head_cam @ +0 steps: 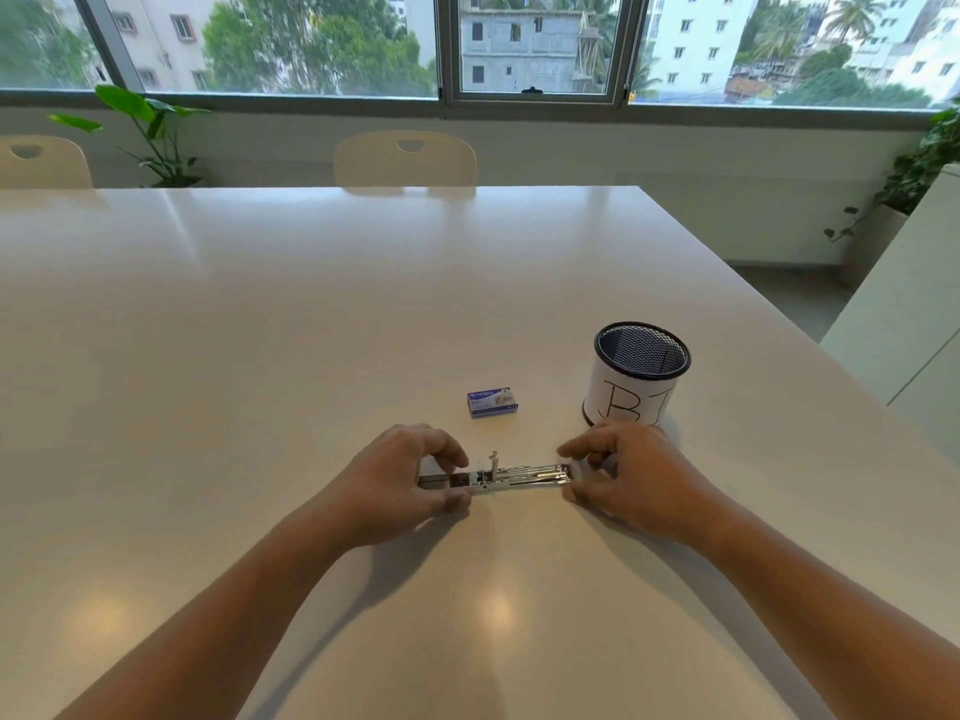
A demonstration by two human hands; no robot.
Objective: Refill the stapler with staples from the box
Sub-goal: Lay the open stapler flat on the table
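A metal stapler (pixel 511 477) lies flat on the white table (pixel 311 314), folded fully open so its shiny staple channel faces up. My left hand (pixel 410 478) pinches its left end between thumb and fingers. My right hand (pixel 618 478) grips its right end. A small blue staple box (pixel 492 402) sits shut on the table just behind the stapler, apart from both hands.
A black mesh cup (pixel 636 376) wrapped in white paper with handwritten letters stands behind my right hand. Two cream chairs (pixel 405 158) stand at the table's far edge under the windows. The table's right edge (pixel 779 324) runs diagonally nearby. Potted plants stand in both corners.
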